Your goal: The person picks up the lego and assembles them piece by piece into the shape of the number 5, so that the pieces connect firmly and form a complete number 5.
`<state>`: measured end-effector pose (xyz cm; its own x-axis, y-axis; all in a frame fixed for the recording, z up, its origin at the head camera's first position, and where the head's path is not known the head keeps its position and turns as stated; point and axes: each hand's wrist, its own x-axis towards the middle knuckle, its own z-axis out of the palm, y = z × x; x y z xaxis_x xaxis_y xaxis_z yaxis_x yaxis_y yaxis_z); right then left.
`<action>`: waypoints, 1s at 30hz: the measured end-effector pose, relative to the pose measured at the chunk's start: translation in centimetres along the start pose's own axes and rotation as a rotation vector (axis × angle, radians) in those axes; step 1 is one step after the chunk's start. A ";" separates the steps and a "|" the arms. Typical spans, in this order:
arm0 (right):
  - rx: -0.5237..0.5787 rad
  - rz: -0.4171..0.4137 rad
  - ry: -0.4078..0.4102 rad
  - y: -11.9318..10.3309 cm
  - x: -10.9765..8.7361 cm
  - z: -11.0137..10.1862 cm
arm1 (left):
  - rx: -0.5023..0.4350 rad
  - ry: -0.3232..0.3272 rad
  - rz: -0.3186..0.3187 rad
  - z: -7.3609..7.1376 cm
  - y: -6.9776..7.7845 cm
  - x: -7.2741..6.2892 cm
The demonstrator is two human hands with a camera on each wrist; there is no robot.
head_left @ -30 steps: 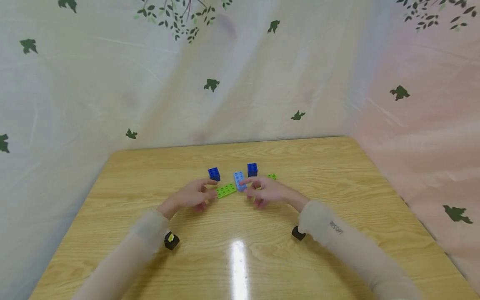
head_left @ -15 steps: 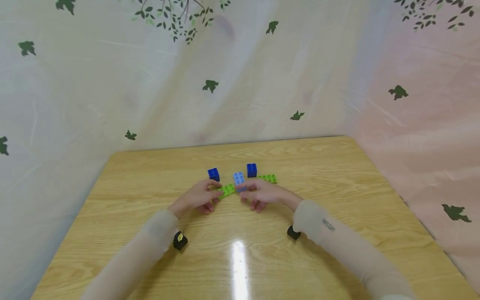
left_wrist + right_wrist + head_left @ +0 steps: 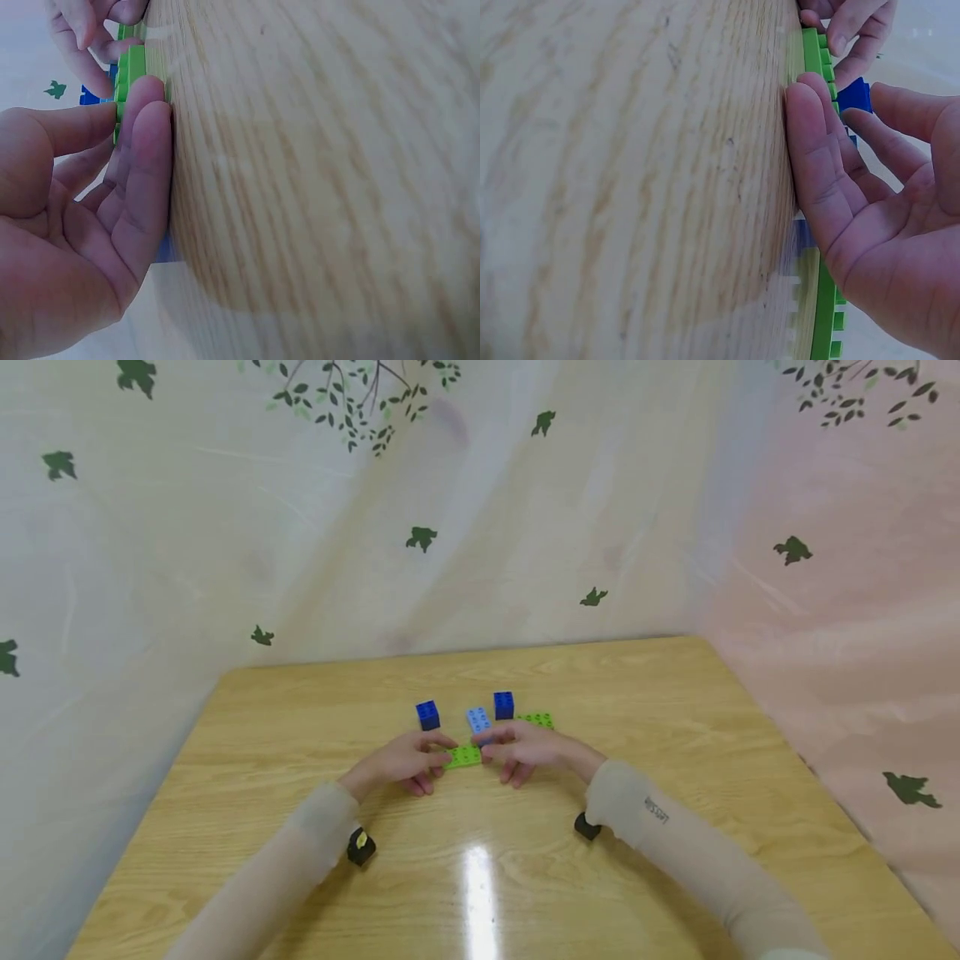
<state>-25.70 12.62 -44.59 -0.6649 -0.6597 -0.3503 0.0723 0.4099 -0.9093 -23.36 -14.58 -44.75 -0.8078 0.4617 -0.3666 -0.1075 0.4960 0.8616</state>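
A flat lime-green building brick with studs lies on the table in front of the others. My left hand pinches its left end; in the left wrist view the thumb is on the studs and fingertips are along the side by the table. At the brick's other end is my right hand, its fingers loosely bent and its thumb apart from the fingers. Just behind the right fingers lies a light blue brick, its near end partly covered by them.
Two dark blue bricks stand farther back, one on the left and one on the right. A second green brick lies behind the right hand, partly hidden. Patterned cloth hangs beyond the wooden table.
My left hand has come in to the green brick and shifted it right and toward me, turning it straighter. The right hand moved slightly left, then stayed about still.
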 end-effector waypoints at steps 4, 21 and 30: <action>-0.019 0.013 0.000 0.2 -0.1 0.0 | 0.021 -0.025 0.020 0.4 0.1 -0.1; -0.161 0.009 0.016 0.6 -1.2 -0.5 | -0.073 -0.044 0.007 2.4 0.8 0.1; -0.160 0.037 0.044 0.9 -1.3 -0.6 | -0.085 -0.047 0.025 3.1 0.8 0.1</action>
<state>-25.18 14.21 -44.84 -0.6959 -0.6158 -0.3694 -0.0200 0.5309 -0.8472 -21.75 -11.89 -45.18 -0.7831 0.5080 -0.3588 -0.1379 0.4208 0.8966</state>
